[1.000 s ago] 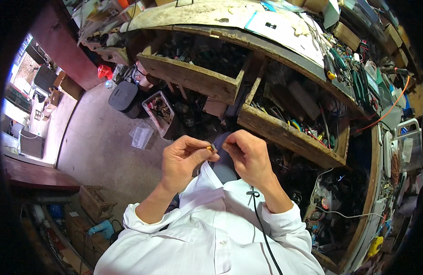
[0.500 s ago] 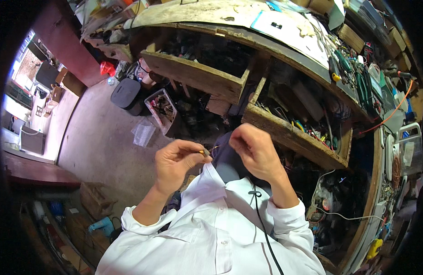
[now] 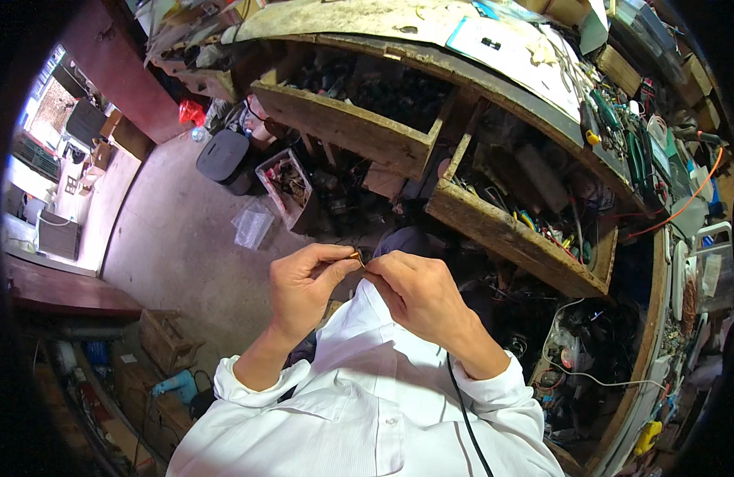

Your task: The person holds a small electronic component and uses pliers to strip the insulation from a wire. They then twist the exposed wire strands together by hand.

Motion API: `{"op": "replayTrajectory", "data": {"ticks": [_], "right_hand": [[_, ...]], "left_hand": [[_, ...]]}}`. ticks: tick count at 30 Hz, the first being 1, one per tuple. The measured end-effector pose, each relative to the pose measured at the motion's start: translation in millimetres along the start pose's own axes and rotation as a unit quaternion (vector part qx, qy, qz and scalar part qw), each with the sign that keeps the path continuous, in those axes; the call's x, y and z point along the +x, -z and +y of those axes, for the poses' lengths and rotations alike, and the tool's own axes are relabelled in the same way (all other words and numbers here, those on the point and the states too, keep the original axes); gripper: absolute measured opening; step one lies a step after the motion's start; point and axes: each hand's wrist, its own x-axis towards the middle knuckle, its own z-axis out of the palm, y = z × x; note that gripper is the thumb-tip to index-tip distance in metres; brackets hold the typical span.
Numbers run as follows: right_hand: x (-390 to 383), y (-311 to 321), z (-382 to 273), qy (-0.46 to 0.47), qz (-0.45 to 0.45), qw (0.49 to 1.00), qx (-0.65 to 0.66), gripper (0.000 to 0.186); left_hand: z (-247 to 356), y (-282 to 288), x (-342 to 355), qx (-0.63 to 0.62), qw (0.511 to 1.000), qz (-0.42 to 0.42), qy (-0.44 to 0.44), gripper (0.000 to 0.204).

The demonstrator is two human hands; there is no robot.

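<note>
In front of my white shirt, my left hand (image 3: pixel 302 282) pinches a small dark part with thin orange-yellow wire ends (image 3: pixel 356 256) between thumb and forefinger. My right hand (image 3: pixel 421 288) meets it from the other side. Its thumb and forefinger are pressed together right at the part's wire ends, with the other fingers curled in. What exactly sits between the right fingertips is too small to make out. The two sets of fingertips nearly touch.
Two wooden drawers stand pulled out of the workbench: one (image 3: pixel 343 127) full of dark bits, the other (image 3: pixel 518 238) holding hand tools. Pliers and screwdrivers crowd the bench's right side. On the floor are a black bin (image 3: pixel 223 159), a box of scraps (image 3: pixel 281 213) and clear plastic wrap (image 3: pixel 254 224).
My right hand has come down and left from above the lap to the small part, its fingertips now at the wire ends. The left hand keeps its pinch in nearly the same place.
</note>
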Motion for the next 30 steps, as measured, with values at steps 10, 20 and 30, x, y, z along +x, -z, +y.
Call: {"op": "replayTrajectory", "data": {"ticks": [10, 20, 30], "right_hand": [[-1.9, 6.3, 25.2, -0.017, -0.007, 1.000, 0.024, 0.020], [3.4, 30.9, 30.9, -0.086, 0.050, 0.987, 0.128, 0.005], [8.0, 16.4, 10.5, 0.023, -0.038, 0.980, -0.193, 0.044]], "left_hand": [[0.7, 10.2, 1.1, -0.166, 0.986, 0.014, 0.027, 0.010], [1.4, 21.2, 2.1, 0.139, 0.983, -0.112, -0.044, 0.012], [-1.2, 22.0, 1.4, -0.236, 0.965, -0.022, 0.113, 0.016]]}}
